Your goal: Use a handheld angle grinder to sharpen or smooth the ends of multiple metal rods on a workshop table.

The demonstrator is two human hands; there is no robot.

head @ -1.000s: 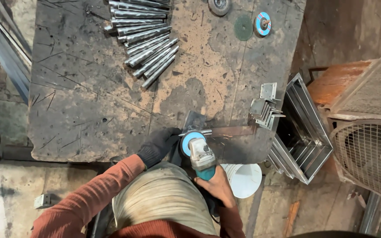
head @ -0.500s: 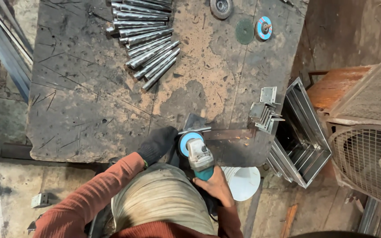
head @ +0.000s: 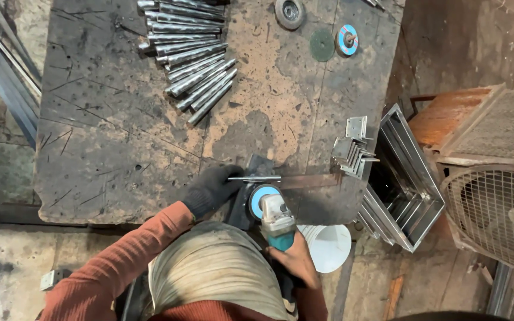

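Rod (head: 256,178) at worktop (head: 120,137) near edge, pinned by gloved left hand (head: 212,189) | grinder (head: 273,215) just below rod, gripped by bare right hand (head: 294,261) | tubes (head: 188,53) far above rod | brackets (head: 352,148) right of rod

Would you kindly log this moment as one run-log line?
left hand: gloved, holding metal rod | right hand: gripping angle grinder | disc beside rod | surface: steel table
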